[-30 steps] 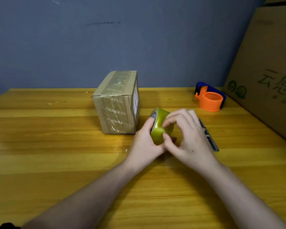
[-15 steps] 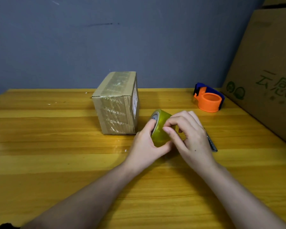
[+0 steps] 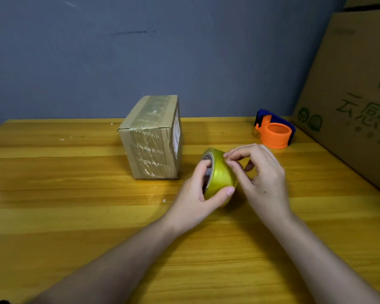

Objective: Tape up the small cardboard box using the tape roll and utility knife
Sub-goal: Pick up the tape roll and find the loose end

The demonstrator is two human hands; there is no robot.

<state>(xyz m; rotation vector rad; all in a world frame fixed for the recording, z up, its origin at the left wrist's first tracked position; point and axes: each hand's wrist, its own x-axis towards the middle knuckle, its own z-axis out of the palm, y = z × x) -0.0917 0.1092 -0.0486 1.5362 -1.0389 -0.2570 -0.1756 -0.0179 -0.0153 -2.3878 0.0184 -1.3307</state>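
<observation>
A small cardboard box [image 3: 151,139], wrapped in printed clear tape, stands on the wooden table [image 3: 75,216] left of my hands. My left hand [image 3: 195,194] grips a yellowish tape roll [image 3: 218,176] held on edge just above the table, thumb across its outer face and fingers over the core. My right hand [image 3: 261,178] pinches at the roll's upper rim with thumb and forefinger. The utility knife lies hidden behind my right hand.
An orange and blue tape dispenser [image 3: 274,131] sits at the back right of the table. A large printed cardboard carton [image 3: 355,102] leans along the right edge. A grey wall stands behind the table.
My right hand's fingers shifted from the side of the roll up to its top rim. The roll tilted slightly in my left hand. The knife, visible before, is now covered by my right hand.
</observation>
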